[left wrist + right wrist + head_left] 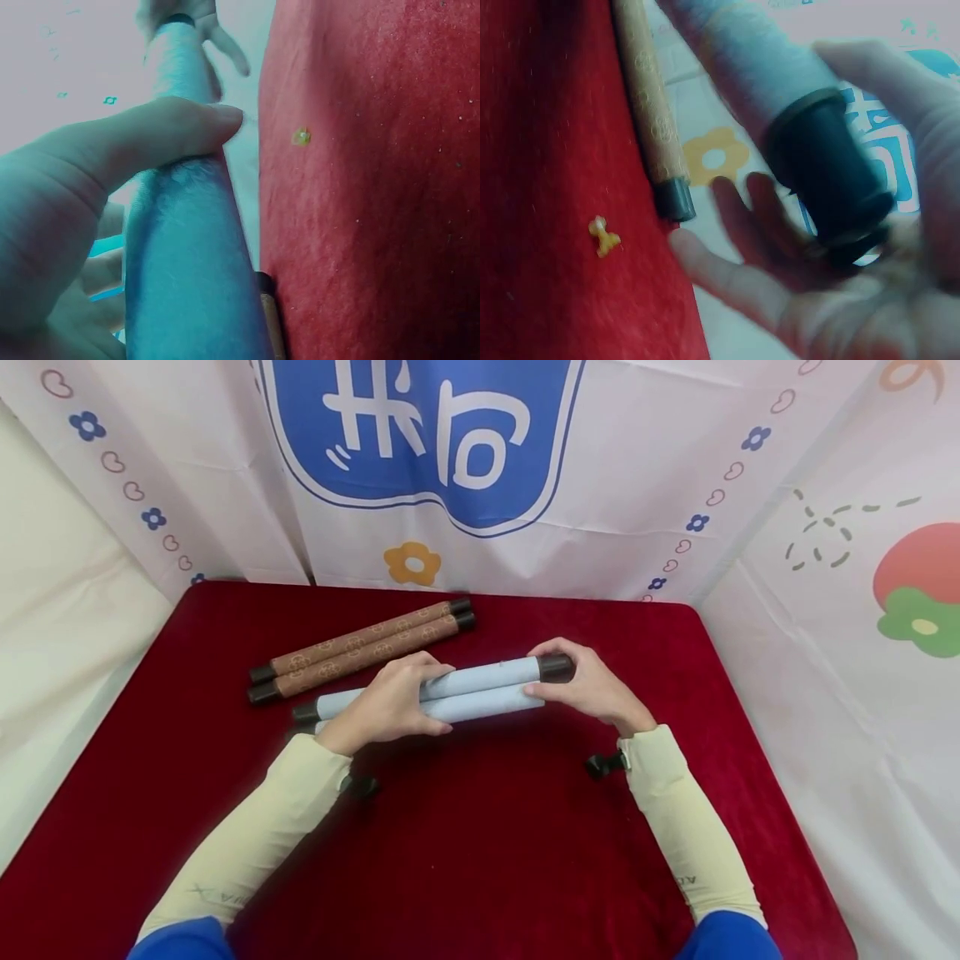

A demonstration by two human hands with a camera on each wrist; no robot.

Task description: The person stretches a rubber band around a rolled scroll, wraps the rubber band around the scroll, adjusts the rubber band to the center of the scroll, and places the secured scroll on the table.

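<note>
Two light blue rolled scrolls (pixel 483 693) with dark end knobs lie side by side, held above the red cloth and tilted slightly up to the right. My left hand (pixel 393 697) grips them across the left middle, thumb on the near side; in the left wrist view its thumb crosses the blue roll (pixel 195 255). The right hand (pixel 588 685) spans their right end, with thumb on the near roll and fingers beyond the far one. In the right wrist view the dark knob (pixel 829 176) sits close to the palm, and several fingers are spread apart from it.
Two brown patterned scrolls (pixel 363 647) with black ends lie together on the red cloth (pixel 480 835), behind and left of the blue ones. A white printed curtain (pixel 637 460) hangs behind the table. A small yellow spot (pixel 604 237) shows on the cloth.
</note>
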